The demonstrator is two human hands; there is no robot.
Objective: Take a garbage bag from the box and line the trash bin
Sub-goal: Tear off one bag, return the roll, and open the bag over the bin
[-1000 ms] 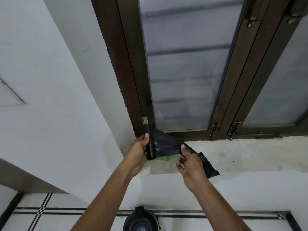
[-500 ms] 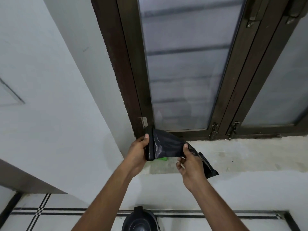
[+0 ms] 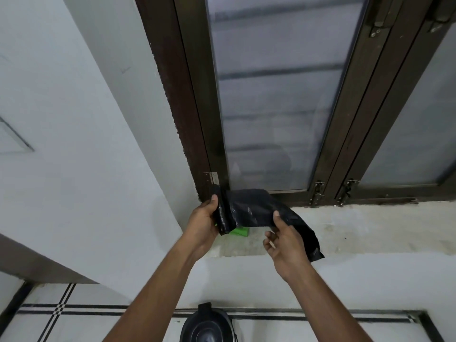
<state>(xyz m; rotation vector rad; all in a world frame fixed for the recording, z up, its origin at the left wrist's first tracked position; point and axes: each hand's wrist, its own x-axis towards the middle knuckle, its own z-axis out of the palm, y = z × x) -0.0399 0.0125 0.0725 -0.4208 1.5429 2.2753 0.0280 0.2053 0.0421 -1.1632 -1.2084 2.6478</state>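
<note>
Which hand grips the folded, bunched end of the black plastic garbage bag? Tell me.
The left hand; it clamps the thick folded end of the black plastic garbage bag, while the right hand pinches the thin, unfolded length.

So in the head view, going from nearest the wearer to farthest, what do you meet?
Black trash bin on the tiled floor → right hand → left hand, both gripping the black garbage bag → green box on the concrete sill → frosted window.

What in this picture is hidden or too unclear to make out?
- Green box, head view: mostly hidden behind the black garbage bag and left hand.
- Trash bin: cut off by the bottom edge.
- Outside the window: blurred by frosted glass.
- Right hand fingers: partly behind the bag.
</note>
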